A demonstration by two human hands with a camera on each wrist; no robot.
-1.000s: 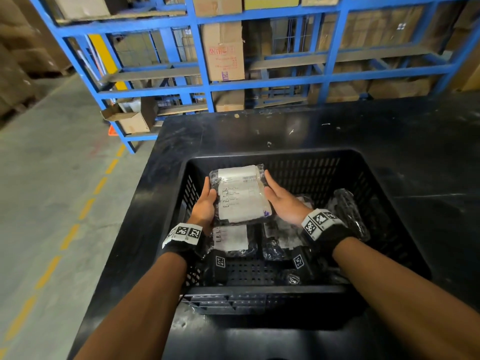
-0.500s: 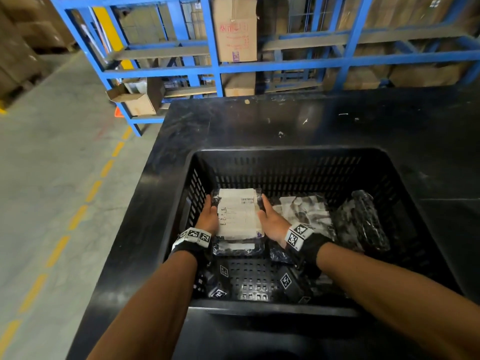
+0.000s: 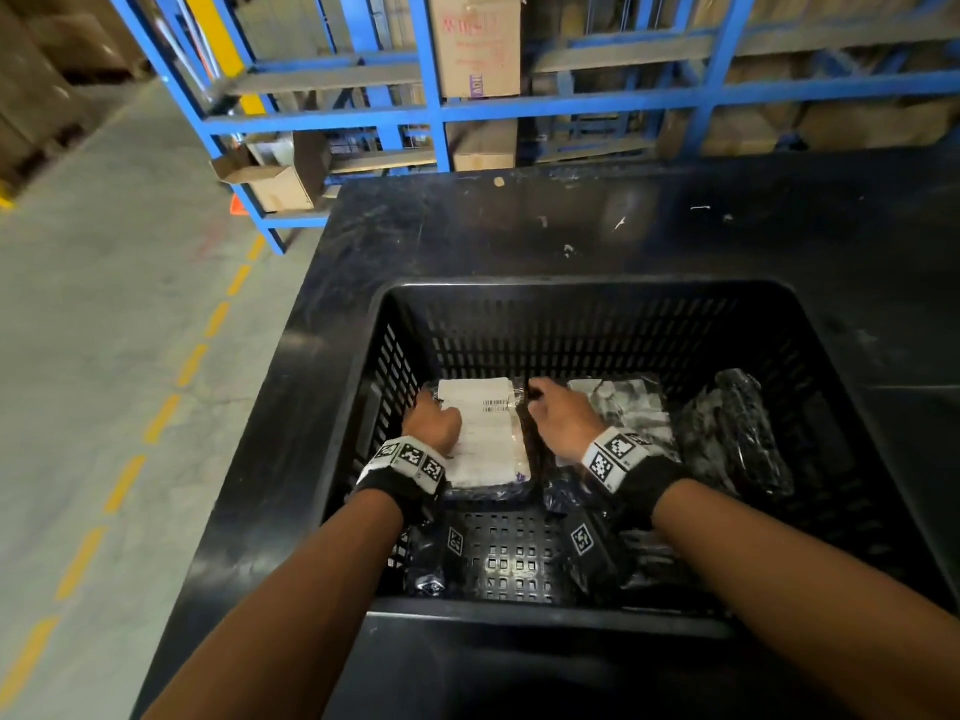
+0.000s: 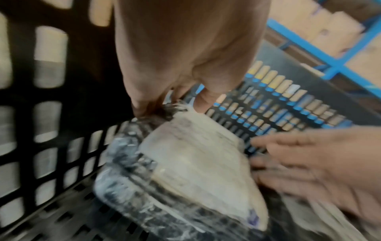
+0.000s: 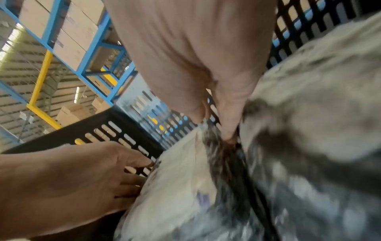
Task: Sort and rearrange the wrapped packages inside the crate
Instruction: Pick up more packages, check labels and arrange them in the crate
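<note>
Both my left hand [image 3: 434, 424] and right hand [image 3: 558, 419] have fingers pinching the clear-plastic-wrapped package with the white paper label [image 3: 480, 433], sitting at the back-left of the black slotted plastic crate [image 3: 587, 324]. I'd say square it snug beside the neighbouring wrapped package [image 3: 631, 415] before letting go, so nothing rides up.

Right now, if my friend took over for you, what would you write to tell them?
Left hand: fingers curled on the left edge of the white-labelled package, pinching its wrap.
Right hand: fingers curled down at that package's right edge, in the gap beside the crumpled clear package; whether it grips is unclear.
Where things are: the labelled package lies flat in the black crate, back left, on top of another wrapped one. A dark wrapped package leans by the right wall. More dark packages sit near the front.
Done: the labelled one is set down.
Left: let go, then sort the others.
</note>
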